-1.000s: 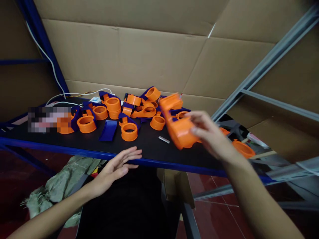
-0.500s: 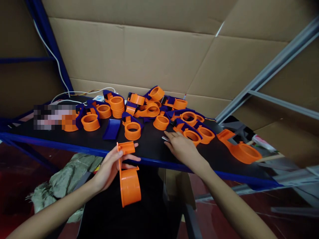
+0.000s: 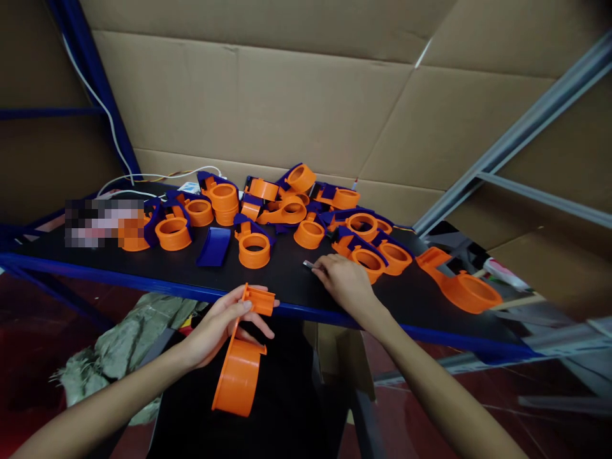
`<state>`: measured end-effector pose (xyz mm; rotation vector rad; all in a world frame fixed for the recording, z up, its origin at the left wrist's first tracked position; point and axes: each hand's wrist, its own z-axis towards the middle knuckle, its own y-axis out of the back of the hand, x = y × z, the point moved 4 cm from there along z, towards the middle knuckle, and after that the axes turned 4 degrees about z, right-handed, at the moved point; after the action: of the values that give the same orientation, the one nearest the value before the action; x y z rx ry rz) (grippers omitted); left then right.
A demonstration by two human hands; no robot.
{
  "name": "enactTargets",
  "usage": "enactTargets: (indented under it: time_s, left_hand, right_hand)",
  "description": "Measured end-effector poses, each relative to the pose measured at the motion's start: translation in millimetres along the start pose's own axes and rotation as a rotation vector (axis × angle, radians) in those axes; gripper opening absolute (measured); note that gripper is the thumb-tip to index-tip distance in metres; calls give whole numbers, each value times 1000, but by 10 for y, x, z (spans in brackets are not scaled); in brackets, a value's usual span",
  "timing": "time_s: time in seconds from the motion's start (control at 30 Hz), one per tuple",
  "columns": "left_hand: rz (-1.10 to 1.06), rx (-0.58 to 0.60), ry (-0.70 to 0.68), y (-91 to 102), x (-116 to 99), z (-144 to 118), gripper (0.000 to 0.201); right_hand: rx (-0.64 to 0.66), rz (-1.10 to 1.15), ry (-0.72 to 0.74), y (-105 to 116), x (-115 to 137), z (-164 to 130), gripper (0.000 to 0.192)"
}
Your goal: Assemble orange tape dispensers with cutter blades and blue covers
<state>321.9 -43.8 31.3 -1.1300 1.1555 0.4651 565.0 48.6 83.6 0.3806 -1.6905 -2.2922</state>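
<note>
Left hand (image 3: pixel 217 325) is gripping an orange dispenser body (image 3: pixel 241 360), fingers closed, below the desk (image 3: pixel 287 280) edge. Right hand (image 3: pixel 347 284) is pressing loosely curled fingers onto a small metal blade (image 3: pixel 308 264) on the desk.

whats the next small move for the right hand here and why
Probably close the fingertips on the small metal strip and lift it. The right hand lies flat on the black table, fingertips at the strip and nothing gripped, while the left hand holds an orange dispenser body below the table edge.
</note>
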Motion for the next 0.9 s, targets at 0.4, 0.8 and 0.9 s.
enactTargets:
  time_s: [0.4, 0.8, 0.9]
  left_hand:
    - [156, 25, 27, -35, 30, -10, 45]
    - [201, 53, 61, -18, 97, -11, 46]
    - [217, 63, 53, -42, 73, -19, 41]
  right_hand:
    - [327, 992, 184, 395, 649, -138, 22]
    - [417, 884, 176, 459, 766, -202, 11]
    - [413, 854, 156, 362, 833, -210, 10]
